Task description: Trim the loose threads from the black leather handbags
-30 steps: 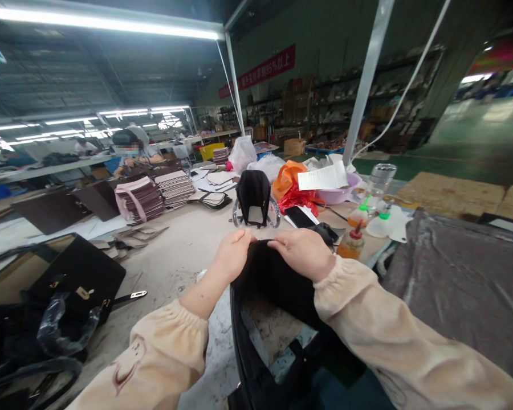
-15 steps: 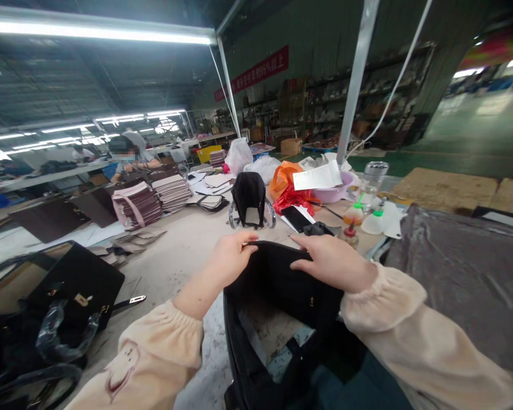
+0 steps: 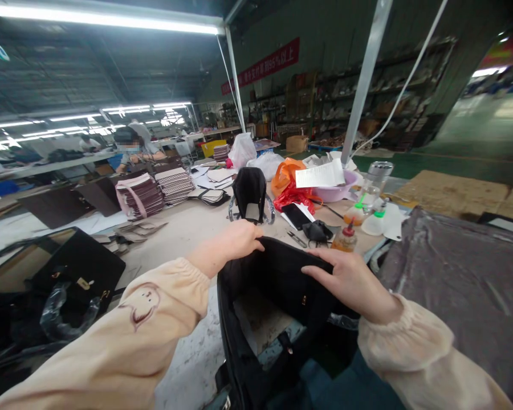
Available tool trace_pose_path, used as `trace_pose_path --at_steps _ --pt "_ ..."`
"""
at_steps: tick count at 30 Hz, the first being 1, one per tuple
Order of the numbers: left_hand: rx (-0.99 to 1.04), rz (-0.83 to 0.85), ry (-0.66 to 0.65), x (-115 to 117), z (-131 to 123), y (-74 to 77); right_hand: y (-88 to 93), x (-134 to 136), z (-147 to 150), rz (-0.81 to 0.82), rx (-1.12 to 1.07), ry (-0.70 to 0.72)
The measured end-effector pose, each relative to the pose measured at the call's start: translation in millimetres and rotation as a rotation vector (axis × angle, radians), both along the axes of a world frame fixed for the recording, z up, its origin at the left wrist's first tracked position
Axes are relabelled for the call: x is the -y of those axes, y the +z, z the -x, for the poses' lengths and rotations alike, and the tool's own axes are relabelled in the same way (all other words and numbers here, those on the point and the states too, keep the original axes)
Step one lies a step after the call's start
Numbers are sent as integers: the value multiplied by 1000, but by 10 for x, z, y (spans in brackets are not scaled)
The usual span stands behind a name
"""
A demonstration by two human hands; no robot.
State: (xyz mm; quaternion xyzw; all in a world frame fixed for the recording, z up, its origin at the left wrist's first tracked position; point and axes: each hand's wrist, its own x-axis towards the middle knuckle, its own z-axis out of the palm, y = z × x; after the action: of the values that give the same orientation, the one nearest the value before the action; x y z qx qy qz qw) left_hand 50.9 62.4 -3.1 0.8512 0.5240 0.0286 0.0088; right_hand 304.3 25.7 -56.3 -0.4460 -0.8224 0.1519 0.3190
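A black handbag body (image 3: 277,273) stands in front of me, its inside facing up and no bottom panel showing, so the table is visible through it. My left hand (image 3: 241,239) pinches its far rim near the left corner. On the same rim, further right, my right hand (image 3: 344,276) grips with the thumb inside and the fingers over the outer side. A small gold fitting (image 3: 304,300) shows on the inner wall. The near side of the bag is dark against my clothes. Beyond it stands another black bag body (image 3: 250,193) with plastic-wrapped handles.
To the left lie black handbags (image 3: 74,273) with wrapped handles. Stacked brown panels (image 3: 141,196) stand behind. At right are a phone (image 3: 297,216), snips (image 3: 297,238), glue bottles (image 3: 345,239) and a purple basin (image 3: 337,191). A co-worker (image 3: 130,151) sits across.
My left hand has shifted slightly right along the rim, and my right hand has moved right and a little down. The snips beyond the bag have come into view.
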Motion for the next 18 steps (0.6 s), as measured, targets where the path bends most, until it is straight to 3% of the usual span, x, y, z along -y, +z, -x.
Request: trace_pose_path --at_steps 9,18 --pt "406 270 86 10 47 -14 -74 -46 -9 9 -65 -14" --pt "608 368 8 -42 104 -79 -39 -39 10 44 -55 -49"
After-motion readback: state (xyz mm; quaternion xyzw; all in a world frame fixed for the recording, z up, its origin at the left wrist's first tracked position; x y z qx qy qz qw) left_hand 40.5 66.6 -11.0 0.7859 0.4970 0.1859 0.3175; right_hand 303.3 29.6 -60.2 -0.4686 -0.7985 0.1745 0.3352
